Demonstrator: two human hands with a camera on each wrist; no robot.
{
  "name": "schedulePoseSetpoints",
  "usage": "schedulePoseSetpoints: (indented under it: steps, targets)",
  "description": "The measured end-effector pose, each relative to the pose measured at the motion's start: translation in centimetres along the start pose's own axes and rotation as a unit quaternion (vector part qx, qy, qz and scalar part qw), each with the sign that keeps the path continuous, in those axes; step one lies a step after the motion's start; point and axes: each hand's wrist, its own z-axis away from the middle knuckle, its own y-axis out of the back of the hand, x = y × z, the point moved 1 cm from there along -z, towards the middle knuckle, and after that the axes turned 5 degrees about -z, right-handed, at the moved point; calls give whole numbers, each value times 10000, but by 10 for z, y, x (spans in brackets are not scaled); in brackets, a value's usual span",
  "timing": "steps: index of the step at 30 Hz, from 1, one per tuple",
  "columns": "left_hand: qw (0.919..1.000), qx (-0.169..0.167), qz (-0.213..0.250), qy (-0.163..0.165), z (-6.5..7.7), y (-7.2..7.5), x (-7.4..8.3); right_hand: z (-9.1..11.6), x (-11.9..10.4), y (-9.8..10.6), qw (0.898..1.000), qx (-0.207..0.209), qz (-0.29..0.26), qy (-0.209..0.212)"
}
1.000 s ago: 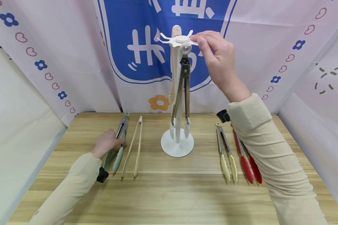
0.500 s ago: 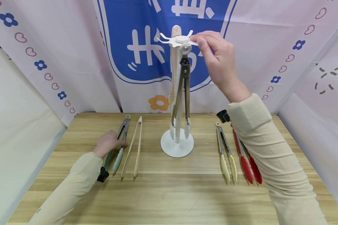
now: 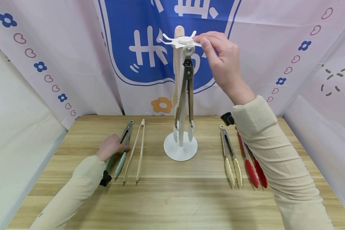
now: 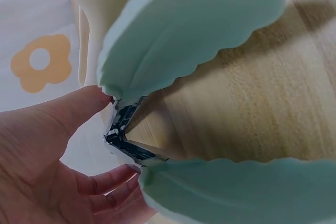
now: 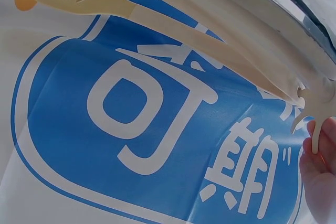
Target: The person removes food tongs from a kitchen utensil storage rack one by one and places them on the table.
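Low at the left, my left hand (image 3: 111, 147) grips mint-green-tipped tongs (image 3: 127, 132), its thumb on one arm and its fingers on the other. In the left wrist view the two scalloped mint tips (image 4: 184, 30) spread apart in front of the palm. My right hand (image 3: 222, 57) is raised and pinches one hook of a white utensil stand (image 3: 180, 152) between thumb and fingers. From the stand's hooked top hang white-tipped metal tongs (image 3: 188, 76) in front and beige tongs (image 5: 173, 35) with a slotted head behind.
Beige tongs (image 3: 141, 150) lie just right of my left hand. Cream-tipped tongs (image 3: 229, 150) and red tongs (image 3: 250, 169) lie on the wooden table (image 3: 166, 204) at the right, the red pair partly behind my sleeve. A printed curtain (image 3: 149, 73) hangs behind the stand.
The mint tongs have slid slightly toward me and to the right, with my left hand shifting a little along. My right hand has kept its place on the stand's hook.
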Motion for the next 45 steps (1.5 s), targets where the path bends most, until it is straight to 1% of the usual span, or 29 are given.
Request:
schedulePoseSetpoints:
  steps: [6, 9, 14, 18, 21, 26, 29, 34, 39, 43, 45]
  targets:
    - [9999, -133, -78, 70, 0, 2, 0, 0, 0, 0, 10000, 7, -34, 11]
    - [9999, -109, -64, -46, 2, 5, 2, 0, 0, 0, 10000, 29, -38, 46]
    - [9993, 110, 19, -346, 7, 16, 12, 0, 0, -1, 9999, 61, -5, 111]
    - [9979, 315, 209, -529, 12, 27, 26, 0, 0, -1, 9999, 57, -26, 119]
    - [9957, 564, 230, -700, 16, 34, 38, 0, 0, -1, 9999, 53, -69, 77]
    - [9880, 1135, 203, -1024, 26, 41, 60, 0, -1, 0, 10000, 54, -19, 29]
    - [9828, 1374, 331, -1186, 32, 43, 73, 0, -1, 0, 10000, 60, 5, 40]
    - [9747, 1585, 600, -1456, 39, 45, 93, 0, -1, 0, 10000, 66, 5, 37]
    - [9675, 1758, 743, -1656, 50, 47, 111, 0, -1, -1, 10000, 54, 26, -1]
    - [9592, 1926, 954, -1836, 58, 49, 126, 0, -1, -1, 10000, 36, 36, -35]
    - [9533, 2040, 1078, -1949, 61, 50, 133, 0, -1, -1, 10000, 25, 44, -57]
